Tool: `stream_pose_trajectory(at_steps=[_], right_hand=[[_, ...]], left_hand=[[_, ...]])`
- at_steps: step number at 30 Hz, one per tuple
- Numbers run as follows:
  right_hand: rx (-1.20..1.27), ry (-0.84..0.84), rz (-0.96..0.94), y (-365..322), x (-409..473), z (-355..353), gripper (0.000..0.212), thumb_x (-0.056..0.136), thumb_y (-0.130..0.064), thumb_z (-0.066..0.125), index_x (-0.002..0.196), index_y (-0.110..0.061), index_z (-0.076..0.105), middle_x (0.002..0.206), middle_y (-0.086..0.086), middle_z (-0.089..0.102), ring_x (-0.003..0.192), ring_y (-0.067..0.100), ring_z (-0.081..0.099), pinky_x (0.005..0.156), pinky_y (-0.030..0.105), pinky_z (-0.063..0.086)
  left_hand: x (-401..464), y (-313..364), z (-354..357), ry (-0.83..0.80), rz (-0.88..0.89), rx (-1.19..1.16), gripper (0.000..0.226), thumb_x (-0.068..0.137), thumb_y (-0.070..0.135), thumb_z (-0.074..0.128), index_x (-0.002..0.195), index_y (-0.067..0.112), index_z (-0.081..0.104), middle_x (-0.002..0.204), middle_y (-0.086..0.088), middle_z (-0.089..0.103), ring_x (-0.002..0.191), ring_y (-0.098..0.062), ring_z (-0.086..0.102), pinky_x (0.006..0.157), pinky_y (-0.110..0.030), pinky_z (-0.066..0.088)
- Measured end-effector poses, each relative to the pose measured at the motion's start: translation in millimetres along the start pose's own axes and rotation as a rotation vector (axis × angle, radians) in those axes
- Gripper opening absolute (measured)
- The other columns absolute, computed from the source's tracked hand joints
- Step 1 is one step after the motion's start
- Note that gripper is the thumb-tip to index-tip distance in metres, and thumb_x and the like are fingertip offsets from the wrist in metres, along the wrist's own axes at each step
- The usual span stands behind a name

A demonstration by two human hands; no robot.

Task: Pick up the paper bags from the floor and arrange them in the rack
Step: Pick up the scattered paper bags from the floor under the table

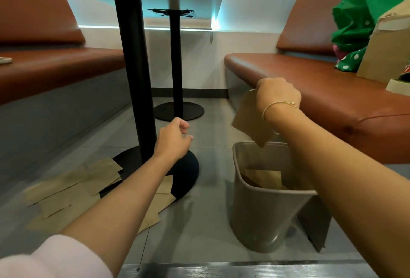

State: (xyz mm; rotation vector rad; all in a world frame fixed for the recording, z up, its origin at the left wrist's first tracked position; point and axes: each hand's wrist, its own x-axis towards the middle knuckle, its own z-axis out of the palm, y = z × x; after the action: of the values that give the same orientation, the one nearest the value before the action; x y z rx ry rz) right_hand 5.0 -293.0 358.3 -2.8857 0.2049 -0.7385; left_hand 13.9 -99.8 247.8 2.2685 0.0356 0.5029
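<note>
Grey rack (261, 217) standing on the floor (206, 229), close beside a brown bench (310, 82) carrying green bags (359, 18) and a cardboard box (386, 49). Left of the rack, a black desk post (133, 67) on its round base (188, 173), with loose paper bags (73, 186) lying flat and overlapping around that base, partly hidden by the left forearm. Directly above the rack's far rim, one bag (248, 118) hanging tilted, long axis steep, lowest corner pointing into the opening, pinched at its top by the right hand (277, 95). Inside the rack, another bag (264, 178) upright. Left hand (175, 140) left of the rack, fingers loosely curled, holding nothing.
</note>
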Motion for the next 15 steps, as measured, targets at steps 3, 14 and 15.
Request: stream_pose_trajectory(at_steps=[3, 14, 15], right_hand=[[-0.082, -0.067, 0.054, 5, -3, 7, 0.032, 0.093, -0.006, 0.040, 0.119, -0.005, 0.060, 0.120, 0.018, 0.059, 0.111, 0.038, 0.055, 0.086, 0.039, 0.043], [-0.084, -0.288, -0.094, -43, -35, 79, 0.022, 0.092, -0.008, 0.048, 0.111, -0.006, 0.060, 0.098, 0.014, 0.061, 0.097, 0.031, 0.060, 0.091, 0.041, 0.043], [-0.075, -0.317, -0.126, -50, -40, 87, 0.022, 0.092, -0.010, 0.050, 0.112, -0.006, 0.060, 0.096, 0.013, 0.059, 0.096, 0.030, 0.060, 0.089, 0.040, 0.045]], left_hand=[[-1, -14, 1, -0.047, -0.027, 0.064, 0.016, 0.089, 0.018, 0.063, 0.104, 0.020, 0.057, 0.105, 0.004, 0.056, 0.096, -0.014, 0.055, 0.079, -0.028, 0.046], [-12, -91, -10, -0.098, -0.191, 0.159, 0.018, 0.088, 0.019, 0.064, 0.078, 0.028, 0.053, 0.092, 0.002, 0.062, 0.086, -0.015, 0.058, 0.071, -0.028, 0.046], [-14, -100, -11, -0.108, -0.212, 0.174, 0.020, 0.087, 0.019, 0.065, 0.076, 0.029, 0.052, 0.092, 0.001, 0.062, 0.085, -0.016, 0.059, 0.071, -0.029, 0.047]])
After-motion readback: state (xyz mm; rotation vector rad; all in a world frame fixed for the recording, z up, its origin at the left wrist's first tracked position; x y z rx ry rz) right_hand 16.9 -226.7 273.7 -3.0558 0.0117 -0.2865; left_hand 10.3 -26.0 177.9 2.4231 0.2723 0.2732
